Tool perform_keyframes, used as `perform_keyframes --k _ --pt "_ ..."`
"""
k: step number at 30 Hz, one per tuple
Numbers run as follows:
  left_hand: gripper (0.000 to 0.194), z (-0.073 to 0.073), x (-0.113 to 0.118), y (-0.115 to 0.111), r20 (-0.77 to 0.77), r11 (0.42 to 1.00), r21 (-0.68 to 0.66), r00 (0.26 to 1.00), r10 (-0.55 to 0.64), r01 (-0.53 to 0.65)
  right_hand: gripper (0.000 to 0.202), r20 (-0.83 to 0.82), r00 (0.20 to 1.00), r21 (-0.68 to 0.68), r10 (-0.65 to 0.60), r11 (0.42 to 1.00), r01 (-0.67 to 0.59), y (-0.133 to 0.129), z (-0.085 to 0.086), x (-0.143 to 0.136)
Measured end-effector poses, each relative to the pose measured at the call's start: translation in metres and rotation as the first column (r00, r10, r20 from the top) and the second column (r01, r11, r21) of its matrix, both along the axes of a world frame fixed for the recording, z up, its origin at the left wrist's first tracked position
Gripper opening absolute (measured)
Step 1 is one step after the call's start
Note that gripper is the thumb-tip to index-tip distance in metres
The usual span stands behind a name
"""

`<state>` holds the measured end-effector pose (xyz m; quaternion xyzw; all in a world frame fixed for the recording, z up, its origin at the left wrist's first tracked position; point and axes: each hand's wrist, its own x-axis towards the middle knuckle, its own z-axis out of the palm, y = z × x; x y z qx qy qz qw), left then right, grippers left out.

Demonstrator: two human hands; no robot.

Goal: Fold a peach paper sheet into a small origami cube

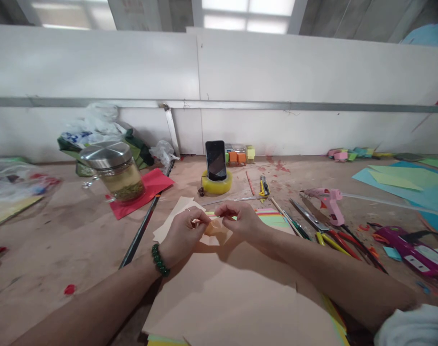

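Observation:
Over a stack of coloured paper, both hands pinch a small folded piece of pale orange paper [216,232] between them. My left hand [184,231], with a green bead bracelet at the wrist, grips its left edge between thumb and fingers. At the right edge, my right hand [243,222] is closed in a similar pinch. The fingers partly hide the paper's folds. Large peach sheets [236,298] top the stack beneath the hands, and a loose cream paper piece [171,220] lies just beyond my left hand.
A phone [216,161] stands against a yellow tape roll [219,185] ahead. Left, a lidded glass mug [123,175] sits on red paper [157,181]. Right lie a box cutter [264,186], scissors [310,216], a pink glue gun [329,199] and a purple tool [413,250].

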<state>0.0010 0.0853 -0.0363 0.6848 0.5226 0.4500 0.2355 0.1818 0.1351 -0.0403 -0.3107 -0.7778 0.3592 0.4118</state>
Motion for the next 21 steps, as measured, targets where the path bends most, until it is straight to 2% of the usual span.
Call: perform_keyframes --k 4,6,9,13,16,18,21 --pt "0.014 0.0 0.0 -0.002 -0.059 0.991 0.134 0.998 -0.003 0.011 0.027 -0.119 0.991 -0.122 0.057 0.99 -0.071 0.0 0.0 0.0" --pt "0.014 0.001 0.0 -0.003 -0.06 0.984 0.175 0.998 -0.014 0.024 0.028 -0.169 0.983 -0.137 0.068 0.986 -0.091 -0.001 0.0 -0.001" --pt "0.012 0.002 0.001 -0.005 -0.047 0.985 0.17 0.999 -0.023 0.03 0.025 -0.2 0.977 -0.088 0.066 0.993 -0.085 -0.004 0.003 -0.001" --pt "0.009 0.004 0.003 -0.008 -0.016 0.997 0.07 0.999 -0.037 0.038 0.019 -0.184 0.981 0.058 0.059 0.997 -0.049 -0.011 0.007 0.0" --pt "0.008 0.006 0.005 -0.009 -0.009 0.997 0.042 0.998 -0.063 0.063 0.02 -0.167 0.984 0.154 0.059 0.988 -0.033 -0.013 0.009 0.001" --pt "0.009 0.008 0.005 -0.009 -0.007 0.996 0.068 0.998 -0.06 0.06 0.021 -0.161 0.985 0.174 0.06 0.984 -0.032 -0.014 0.01 0.001" --pt "0.011 0.011 0.004 -0.01 -0.059 0.98 0.191 0.997 -0.043 0.053 0.024 -0.171 0.983 0.155 0.061 0.987 -0.034 -0.016 0.01 0.001"
